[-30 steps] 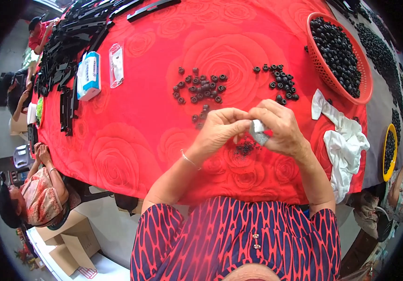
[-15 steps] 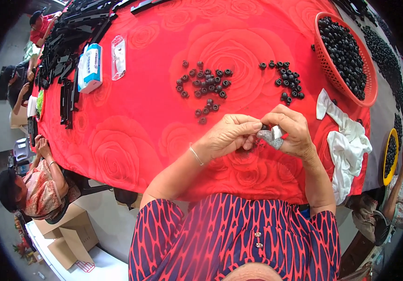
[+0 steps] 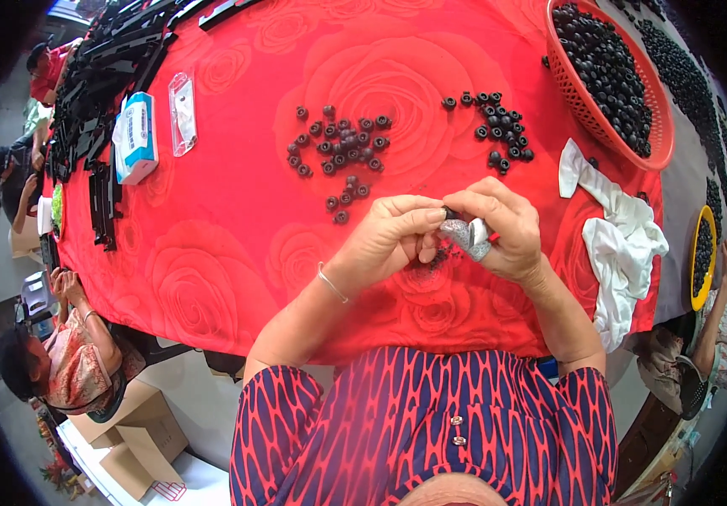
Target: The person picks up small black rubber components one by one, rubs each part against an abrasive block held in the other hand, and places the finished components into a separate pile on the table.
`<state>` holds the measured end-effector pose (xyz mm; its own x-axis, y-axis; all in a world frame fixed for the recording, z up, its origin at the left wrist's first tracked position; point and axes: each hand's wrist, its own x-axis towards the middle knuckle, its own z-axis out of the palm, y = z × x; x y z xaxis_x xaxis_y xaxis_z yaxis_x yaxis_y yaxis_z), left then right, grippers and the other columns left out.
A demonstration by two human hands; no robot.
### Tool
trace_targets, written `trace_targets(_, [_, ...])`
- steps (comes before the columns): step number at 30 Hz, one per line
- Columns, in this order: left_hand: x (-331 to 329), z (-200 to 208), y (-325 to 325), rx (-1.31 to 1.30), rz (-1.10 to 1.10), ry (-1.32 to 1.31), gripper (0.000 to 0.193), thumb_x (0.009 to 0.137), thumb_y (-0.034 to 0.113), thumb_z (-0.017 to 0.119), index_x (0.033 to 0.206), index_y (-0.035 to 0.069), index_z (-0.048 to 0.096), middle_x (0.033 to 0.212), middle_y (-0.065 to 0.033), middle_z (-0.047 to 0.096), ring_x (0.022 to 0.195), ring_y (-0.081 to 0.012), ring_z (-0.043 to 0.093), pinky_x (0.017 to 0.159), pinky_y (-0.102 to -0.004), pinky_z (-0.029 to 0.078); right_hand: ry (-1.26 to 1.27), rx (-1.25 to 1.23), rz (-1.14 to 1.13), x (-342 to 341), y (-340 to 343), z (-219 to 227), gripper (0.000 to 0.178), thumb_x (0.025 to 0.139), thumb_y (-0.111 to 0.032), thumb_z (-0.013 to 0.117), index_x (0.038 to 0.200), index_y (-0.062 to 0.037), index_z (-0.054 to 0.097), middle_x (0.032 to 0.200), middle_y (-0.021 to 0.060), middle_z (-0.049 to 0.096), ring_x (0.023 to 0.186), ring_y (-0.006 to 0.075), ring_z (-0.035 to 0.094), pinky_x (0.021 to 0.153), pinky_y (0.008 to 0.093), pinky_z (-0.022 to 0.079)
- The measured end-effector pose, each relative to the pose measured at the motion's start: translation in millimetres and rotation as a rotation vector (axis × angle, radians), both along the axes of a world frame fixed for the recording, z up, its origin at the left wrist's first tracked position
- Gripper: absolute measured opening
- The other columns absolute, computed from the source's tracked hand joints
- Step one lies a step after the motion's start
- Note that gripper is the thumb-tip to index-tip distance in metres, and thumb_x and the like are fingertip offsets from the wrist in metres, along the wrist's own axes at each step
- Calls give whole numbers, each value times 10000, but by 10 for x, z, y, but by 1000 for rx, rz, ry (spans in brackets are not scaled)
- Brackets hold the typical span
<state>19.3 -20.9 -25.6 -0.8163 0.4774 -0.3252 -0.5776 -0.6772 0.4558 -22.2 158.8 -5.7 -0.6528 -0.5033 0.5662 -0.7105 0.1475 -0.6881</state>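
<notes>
Close together over the red tablecloth (image 3: 211, 287), my two hands meet at a small black round part (image 3: 449, 214). My left hand (image 3: 393, 236) pinches it between thumb and fingertips. My right hand (image 3: 502, 228) is closed around a small grey-wrapped piece with a white part (image 3: 458, 232), held against the black part; its exact kind is hidden by the fingers. Dark crumbs (image 3: 441, 257) lie on the cloth below. Beyond my hands, loose black round parts form a left group (image 3: 345, 143) and a right group (image 3: 502, 131).
A red basket (image 3: 564, 80) full of black parts stands at the far right, with a white cloth (image 3: 621, 244) nearer. Farther right is a yellow basket (image 3: 697, 299). At left lie a tissue pack (image 3: 135, 139), a clear case (image 3: 183, 114) and long black pieces (image 3: 106, 198). Other people sit around.
The whole view has shifted slightly, so the table things appear farther left. Both hands keep their grips at the black part, with only a small change in their angle.
</notes>
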Motion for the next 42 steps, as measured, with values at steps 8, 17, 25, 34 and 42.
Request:
trace_targets(8, [-59, 47, -129, -74, -73, 60, 166, 852, 79, 608, 977, -30, 621, 782, -60, 623, 604, -92, 546, 511, -247, 458, 59, -26, 41, -16, -36, -28, 368, 604, -71, 726, 945, 15, 618, 728, 101, 574, 621, 230, 589, 507, 315, 464])
trace_targets(17, [-29, 31, -54, 45, 83, -12, 164, 848, 68, 609, 994, -7, 625, 799, -70, 627, 629, -98, 561, 520, -232, 459, 139, -10, -36, -6, -3, -35, 376, 615, -64, 745, 956, 8, 605, 744, 98, 580, 604, 218, 576, 511, 303, 460])
trace_targets(25, [-11, 97, -58, 0, 182, -5, 187, 845, 59, 611, 1022, -3, 612, 834, -84, 633, 653, -103, 571, 547, -228, 469, -584, -97, -79, 38, 28, 117, 297, 839, -83, 552, 1121, -8, 497, 912, 122, 542, 783, 176, 561, 707, 272, 450])
trace_targets(34, [-19, 85, -36, 27, 168, 54, 195, 842, 33, 608, 1031, -13, 604, 832, -95, 622, 644, -117, 568, 553, -231, 471, -339, 69, -31, -14, 44, 134, 312, 748, 13, 602, 1051, 12, 528, 883, 138, 553, 770, 251, 588, 668, 301, 468])
trace_targets(42, [-19, 48, -30, -13, 168, 117, 188, 841, 26, 606, 1025, -15, 609, 833, -96, 623, 634, -122, 564, 551, -230, 468, -320, 70, -77, -16, 16, 128, 315, 725, 24, 620, 1031, 12, 546, 863, 133, 561, 753, 246, 592, 638, 302, 471])
